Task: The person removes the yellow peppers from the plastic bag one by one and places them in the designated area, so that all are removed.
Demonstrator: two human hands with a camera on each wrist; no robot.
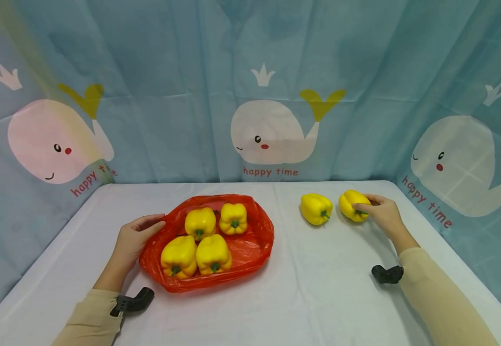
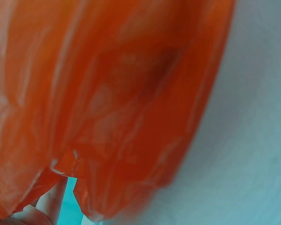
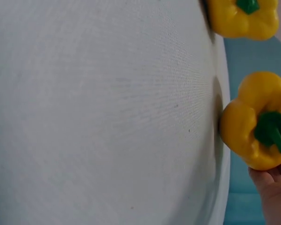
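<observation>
A red plastic bag (image 1: pixel 250 250) lies spread with its mouth facing up, and several yellow bell peppers (image 1: pixel 200 223) sit inside it. My left hand (image 1: pixel 134 238) pinches the bag's left rim between thumb and fingers. In the left wrist view the crinkled bag (image 2: pixel 117 108) hides most of that hand. Over at the far right, my right hand (image 1: pixel 384 216) grips a yellow bell pepper (image 1: pixel 351 203) from its right side, thumb near the green stem. The right wrist view shows this pepper (image 3: pixel 243 126) with fingertips against it; whether it touches the table I cannot tell.
Another yellow bell pepper (image 1: pixel 315 209) lies on the white-covered table (image 1: pixel 319 298), just left of the gripped one. A blue whale-print curtain (image 1: pixel 181 139) hangs along the back and both sides. Each wrist carries a black camera mount (image 1: pixel 135 302).
</observation>
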